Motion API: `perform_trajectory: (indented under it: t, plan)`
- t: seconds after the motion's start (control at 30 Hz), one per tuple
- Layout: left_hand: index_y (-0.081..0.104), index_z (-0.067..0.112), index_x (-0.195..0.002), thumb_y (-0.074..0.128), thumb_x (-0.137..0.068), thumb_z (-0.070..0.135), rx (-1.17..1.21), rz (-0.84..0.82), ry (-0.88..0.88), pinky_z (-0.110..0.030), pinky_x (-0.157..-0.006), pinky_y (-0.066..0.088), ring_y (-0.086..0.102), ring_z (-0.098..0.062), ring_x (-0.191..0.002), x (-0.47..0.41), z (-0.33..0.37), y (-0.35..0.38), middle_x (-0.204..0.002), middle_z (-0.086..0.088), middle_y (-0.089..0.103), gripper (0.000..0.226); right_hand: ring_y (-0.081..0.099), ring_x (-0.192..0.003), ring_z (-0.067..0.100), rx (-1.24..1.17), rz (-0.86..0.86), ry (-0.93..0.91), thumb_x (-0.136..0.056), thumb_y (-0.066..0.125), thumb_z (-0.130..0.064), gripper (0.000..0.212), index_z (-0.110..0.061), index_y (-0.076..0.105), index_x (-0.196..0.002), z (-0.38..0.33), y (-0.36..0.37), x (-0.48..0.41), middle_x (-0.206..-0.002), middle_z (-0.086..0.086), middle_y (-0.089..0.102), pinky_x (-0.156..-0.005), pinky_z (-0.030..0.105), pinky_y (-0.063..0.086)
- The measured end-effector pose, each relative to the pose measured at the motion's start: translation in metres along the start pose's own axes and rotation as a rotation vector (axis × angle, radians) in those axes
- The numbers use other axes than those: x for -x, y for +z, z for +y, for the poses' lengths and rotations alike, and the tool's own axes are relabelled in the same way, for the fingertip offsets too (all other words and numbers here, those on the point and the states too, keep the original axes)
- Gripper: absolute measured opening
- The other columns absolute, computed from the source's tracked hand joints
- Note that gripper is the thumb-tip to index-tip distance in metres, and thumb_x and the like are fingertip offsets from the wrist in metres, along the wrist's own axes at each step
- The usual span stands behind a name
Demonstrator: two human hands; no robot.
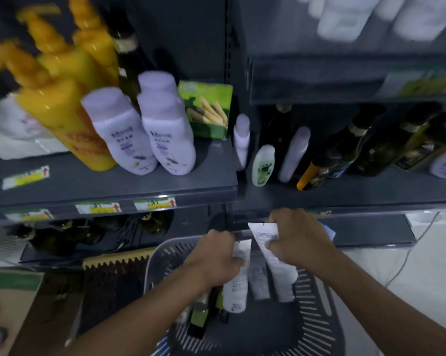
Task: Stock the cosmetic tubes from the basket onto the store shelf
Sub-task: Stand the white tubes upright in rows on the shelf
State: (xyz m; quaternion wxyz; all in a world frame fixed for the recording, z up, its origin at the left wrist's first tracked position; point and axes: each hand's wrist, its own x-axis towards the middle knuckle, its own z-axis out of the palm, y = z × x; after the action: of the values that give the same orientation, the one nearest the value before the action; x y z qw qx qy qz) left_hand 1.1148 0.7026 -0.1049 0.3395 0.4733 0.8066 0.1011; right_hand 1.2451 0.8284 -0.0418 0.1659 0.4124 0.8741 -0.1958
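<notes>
Now | left hand [214, 260] grips left tube [236, 291] near top | right hand [296, 240] — seemingly — grips right tube [281, 276] mid-body

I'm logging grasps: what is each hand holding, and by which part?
The left hand grips one white tube by its upper part; the right hand grips a second white tube just below its flat crimped end.

Glossy plastic yellow bottles [62, 119], matt grey metal shelf [108, 181], slotted plastic basket [317, 304], smooth white tubes [236, 286]
</notes>
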Motion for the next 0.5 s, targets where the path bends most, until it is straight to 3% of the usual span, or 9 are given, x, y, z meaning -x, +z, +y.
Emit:
perform_trajectory:
  t: [0.1, 0.23, 0.37, 0.5]
  plan:
    - [0.064, 0.019, -0.09, 0.066, -0.087, 0.043, -0.044, 0.051, 0.047, -0.029, -0.069, 0.046, 0.066, -0.028, -0.095, 0.023, 0.028, -0.049, -0.098, -0.005, 0.069, 0.024, 0.062, -0.083, 0.028, 0.012, 0.071, -0.057, -0.085, 0.07, -0.026, 0.018, -0.018, 0.057, -0.094, -0.017, -0.052, 0.019, -0.091, 0.004, 0.061, -0.065, 0.034, 0.046]
    - [0.052, 0.022, -0.073, 0.067, -0.086, 0.044, -0.07, 0.151, 0.129, -0.03, -0.065, 0.044, 0.065, -0.026, -0.085, 0.049, 0.068, -0.113, -0.08, 0.001, 0.064, 0.029, 0.064, -0.083, 0.026, -0.007, 0.184, -0.11, -0.084, 0.068, -0.022, 0.017, -0.018, 0.056, -0.096, -0.029, -0.123, 0.052, -0.088, 0.001, 0.059, -0.071, 0.04, 0.057]
    - [0.062, 0.019, -0.084, 0.065, -0.084, 0.048, -0.154, 0.267, 0.225, -0.039, -0.068, 0.054, 0.065, -0.026, -0.081, 0.068, 0.115, -0.17, -0.083, -0.002, 0.069, 0.03, 0.062, -0.083, 0.023, 0.003, 0.299, -0.141, -0.08, 0.067, -0.024, 0.017, -0.019, 0.057, -0.093, -0.026, -0.185, 0.082, -0.092, 0.0, 0.061, -0.065, 0.033, 0.05]
    - [0.068, 0.021, -0.1, 0.068, -0.084, 0.045, -0.182, 0.358, 0.316, -0.033, -0.074, 0.055, 0.066, -0.021, -0.088, 0.091, 0.17, -0.223, -0.093, 0.003, 0.071, 0.029, 0.063, -0.082, 0.02, -0.004, 0.41, -0.165, -0.078, 0.069, -0.026, 0.019, -0.021, 0.054, -0.088, -0.012, -0.24, 0.115, -0.089, -0.003, 0.062, -0.061, 0.029, 0.046]
